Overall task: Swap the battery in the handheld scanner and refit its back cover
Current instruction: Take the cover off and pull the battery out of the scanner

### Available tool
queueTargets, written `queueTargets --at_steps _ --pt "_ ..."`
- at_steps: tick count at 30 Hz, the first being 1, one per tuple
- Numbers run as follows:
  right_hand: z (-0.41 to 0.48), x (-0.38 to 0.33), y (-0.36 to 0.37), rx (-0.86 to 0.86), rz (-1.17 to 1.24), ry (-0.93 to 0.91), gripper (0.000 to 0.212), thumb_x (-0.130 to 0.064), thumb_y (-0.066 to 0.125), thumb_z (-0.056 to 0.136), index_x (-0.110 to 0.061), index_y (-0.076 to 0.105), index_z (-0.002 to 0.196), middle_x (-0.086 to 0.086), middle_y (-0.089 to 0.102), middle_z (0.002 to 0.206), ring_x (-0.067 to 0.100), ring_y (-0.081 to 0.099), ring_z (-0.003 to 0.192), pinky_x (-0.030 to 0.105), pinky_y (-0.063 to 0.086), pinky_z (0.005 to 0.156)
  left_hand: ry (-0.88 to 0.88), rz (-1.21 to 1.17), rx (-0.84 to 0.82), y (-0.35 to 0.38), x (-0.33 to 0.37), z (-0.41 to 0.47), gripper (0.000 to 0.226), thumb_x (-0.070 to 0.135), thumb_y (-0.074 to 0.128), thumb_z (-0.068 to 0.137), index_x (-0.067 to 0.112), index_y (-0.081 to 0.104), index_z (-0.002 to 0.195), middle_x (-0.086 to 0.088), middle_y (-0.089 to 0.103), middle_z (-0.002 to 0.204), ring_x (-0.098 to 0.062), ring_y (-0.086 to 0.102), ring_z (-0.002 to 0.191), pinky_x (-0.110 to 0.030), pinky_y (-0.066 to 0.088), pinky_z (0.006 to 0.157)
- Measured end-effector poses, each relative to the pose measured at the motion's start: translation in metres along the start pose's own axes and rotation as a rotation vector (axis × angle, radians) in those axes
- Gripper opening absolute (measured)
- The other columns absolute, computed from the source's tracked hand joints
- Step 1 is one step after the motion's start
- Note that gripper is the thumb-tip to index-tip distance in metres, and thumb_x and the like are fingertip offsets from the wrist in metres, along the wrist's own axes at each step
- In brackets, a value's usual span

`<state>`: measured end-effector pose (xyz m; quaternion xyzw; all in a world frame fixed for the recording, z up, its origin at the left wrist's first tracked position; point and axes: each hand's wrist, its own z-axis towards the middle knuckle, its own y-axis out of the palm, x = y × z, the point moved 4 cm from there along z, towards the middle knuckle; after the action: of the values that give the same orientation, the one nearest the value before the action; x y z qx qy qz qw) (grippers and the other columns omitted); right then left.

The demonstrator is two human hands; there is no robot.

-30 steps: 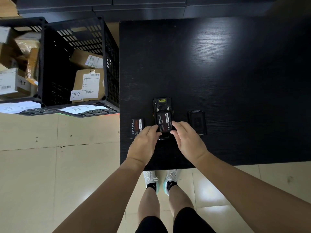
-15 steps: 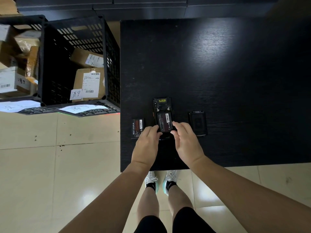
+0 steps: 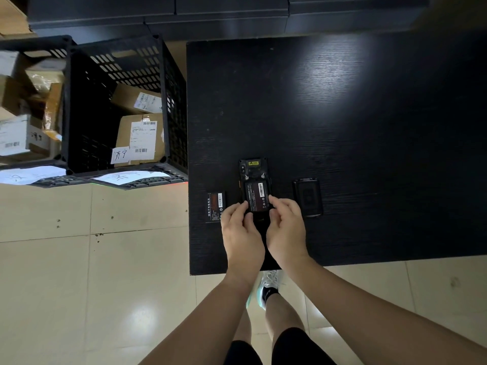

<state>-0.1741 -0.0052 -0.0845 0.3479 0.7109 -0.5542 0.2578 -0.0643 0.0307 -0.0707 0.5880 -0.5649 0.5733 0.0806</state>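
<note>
Lying face down near the front edge of the black table (image 3: 342,127), the scanner (image 3: 253,177) holds a battery (image 3: 257,195) in its open back. Left hand (image 3: 241,233) and right hand (image 3: 286,230) pinch that battery's near end. A second battery (image 3: 214,206) lies just left of the scanner, the back cover (image 3: 307,197) just right.

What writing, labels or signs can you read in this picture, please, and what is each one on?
Loose battery: a column of Chinese characters, too small to read.
Battery in the scanner: barcode and fine print, unreadable.
Scanner: yellow warning sticker, text unreadable.
Parcel in the crate: shipping label with barcodes, blurred.
Paper tag: handwritten characters, not clear.
Back cover: no text visible.
</note>
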Motion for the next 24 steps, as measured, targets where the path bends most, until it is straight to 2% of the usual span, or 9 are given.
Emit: queueTargets --at_steps 2,4,5,6,8,12,15,17,24 --pt "0.001 -0.002 -0.001 0.01 0.05 0.055 0.03 -0.009 0.057 0.096 -0.014 0.067 0.124 -0.012 0.051 0.112 0.016 0.06 0.102 0.044 0.05 0.098 -0.099 -0.043 -0.013 0.0 0.001 0.001 0.028 0.015 0.055 0.101 0.012 0.067 0.125 0.002 0.052 0.128 -0.005 0.054 0.107 0.0 0.037 0.088" --pt "0.003 -0.006 -0.004 0.008 0.097 0.124 0.028 -0.013 0.06 0.097 -0.013 0.068 0.123 -0.009 0.053 0.113 0.011 0.059 0.102 0.029 0.051 0.096 -0.181 -0.094 -0.026 0.001 0.001 0.004 0.025 0.023 0.057 0.099 0.018 0.07 0.121 0.004 0.06 0.123 -0.005 0.061 0.103 -0.015 0.049 0.09" --pt "0.003 -0.008 -0.006 0.005 0.113 0.154 0.027 -0.015 0.062 0.096 -0.014 0.068 0.122 -0.008 0.055 0.114 0.009 0.059 0.1 0.017 0.05 0.09 -0.219 -0.131 -0.025 0.001 0.002 0.005 0.023 0.025 0.058 0.098 0.02 0.072 0.116 0.004 0.065 0.117 -0.005 0.065 0.097 -0.017 0.053 0.084" --pt "0.004 -0.009 -0.007 0.005 0.119 0.179 0.026 -0.017 0.063 0.095 -0.015 0.069 0.121 -0.007 0.056 0.114 0.006 0.058 0.098 0.007 0.046 0.081 -0.258 -0.171 -0.021 0.001 0.003 0.006 0.019 0.025 0.06 0.097 0.021 0.073 0.11 0.006 0.069 0.107 -0.003 0.067 0.09 -0.011 0.052 0.075" --pt "0.006 -0.009 -0.008 0.01 0.126 0.226 0.024 -0.021 0.066 0.093 -0.017 0.072 0.116 -0.005 0.06 0.114 0.002 0.058 0.092 0.001 0.041 0.07 -0.329 -0.22 -0.002 0.0 0.007 0.007 0.011 0.022 0.063 0.096 0.024 0.073 0.099 0.013 0.07 0.088 0.003 0.065 0.077 -0.007 0.046 0.061" --pt "0.011 -0.008 -0.008 0.003 0.143 0.277 0.021 -0.025 0.071 0.088 -0.022 0.073 0.109 -0.007 0.064 0.108 -0.003 0.059 0.086 0.003 0.044 0.071 -0.434 -0.282 0.008 -0.002 0.008 0.014 0.014 0.022 0.069 0.091 0.016 0.076 0.101 0.009 0.073 0.088 -0.003 0.068 0.079 -0.014 0.049 0.063" --pt "0.013 -0.009 -0.008 -0.011 0.182 0.311 0.02 -0.023 0.074 0.086 -0.023 0.071 0.105 -0.007 0.07 0.099 0.004 0.065 0.089 0.028 0.057 0.084 -0.499 -0.33 -0.017 -0.002 0.005 0.019 0.017 0.023 0.074 0.087 0.014 0.077 0.101 0.003 0.076 0.086 -0.011 0.073 0.079 -0.025 0.059 0.068" --pt "0.014 -0.01 -0.008 -0.034 0.204 0.345 0.023 -0.023 0.075 0.085 -0.021 0.07 0.107 -0.01 0.069 0.094 0.008 0.067 0.09 0.034 0.058 0.085 -0.509 -0.334 -0.04 -0.002 0.004 0.022 0.017 0.021 0.075 0.086 0.013 0.078 0.1 0.001 0.077 0.083 -0.012 0.073 0.076 -0.025 0.06 0.067" --pt "0.025 -0.007 -0.012 -0.153 0.319 0.47 0.029 -0.025 0.076 0.086 -0.016 0.069 0.113 -0.007 0.071 0.095 0.003 0.066 0.087 0.016 0.047 0.07 -0.526 -0.3 -0.079 -0.003 0.004 0.026 0.013 0.019 0.076 0.088 0.014 0.076 0.1 0.004 0.072 0.078 -0.007 0.068 0.07 -0.016 0.051 0.056"
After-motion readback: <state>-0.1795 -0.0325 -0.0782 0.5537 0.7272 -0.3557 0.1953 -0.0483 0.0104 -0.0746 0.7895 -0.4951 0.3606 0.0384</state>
